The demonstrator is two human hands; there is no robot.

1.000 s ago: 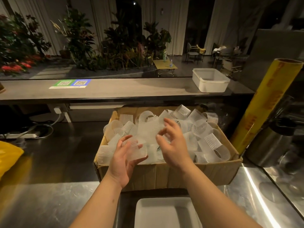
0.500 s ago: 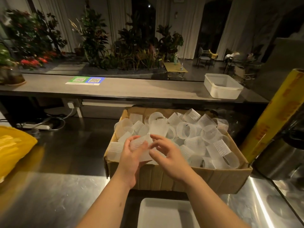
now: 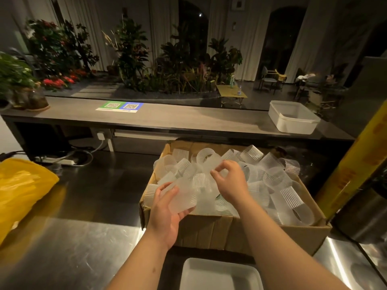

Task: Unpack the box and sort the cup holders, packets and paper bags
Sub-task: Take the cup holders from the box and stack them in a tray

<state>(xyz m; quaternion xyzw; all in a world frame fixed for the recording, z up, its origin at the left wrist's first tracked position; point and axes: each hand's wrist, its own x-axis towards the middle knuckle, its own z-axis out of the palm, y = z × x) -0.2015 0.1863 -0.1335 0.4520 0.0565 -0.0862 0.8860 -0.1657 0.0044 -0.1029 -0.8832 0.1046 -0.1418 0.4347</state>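
Left grip (image 3: 167, 216) holds cup holder (image 3: 185, 195) over box (image 3: 209, 231); right grip (image 3: 229, 181) pinches another.

A person's left forearm (image 3: 142, 264) and right forearm (image 3: 282, 243), seen from a head-worn camera: both bare and slender, uncovered as far as they show. The left hand (image 3: 167, 214) and right hand (image 3: 232, 183) are bare too. 1 small dark spot marks the left forearm.

Frosted white, see-through cup holders (image 3: 280, 181) with fine vertical ribbing fill a plain brown cardboard box (image 3: 209, 229) on a silver-grey steel counter (image 3: 73, 248). At its left edge lies a bright yellow plastic bag (image 3: 21, 191), and at its near edge a white tray (image 3: 217, 275). A green-and-blue QR-code sign (image 3: 119, 106) lies on the grey bar top (image 3: 188, 120).
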